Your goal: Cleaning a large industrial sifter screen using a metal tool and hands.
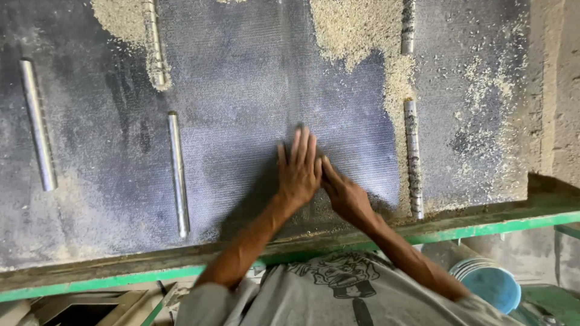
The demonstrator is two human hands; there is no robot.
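**Both hands flat on the mesh screen**

Your left hand [299, 169] lay palm down on the grey mesh screen [241, 90], fingers spread wide and pointing to the far side; it held nothing. Your right hand [344, 193] rested just beside it on the right, also flat on the mesh, fingers close together and angled toward the left hand, touching it near the fingertips; it too held nothing. Both hands sat near the middle of the screen, close to its near edge.

Husked grain [362, 36] lay in a pale heap at the far right of the screen, trailing down along a metal rod [412, 157] to the right of your hands. A smaller patch of grain [124, 18] sat far left. Two more rods [178, 175] [37, 124] lay on the mesh to the left. A green frame rail [483, 228] ran along the near edge, and a blue bucket [492, 284] stood below it, near right.
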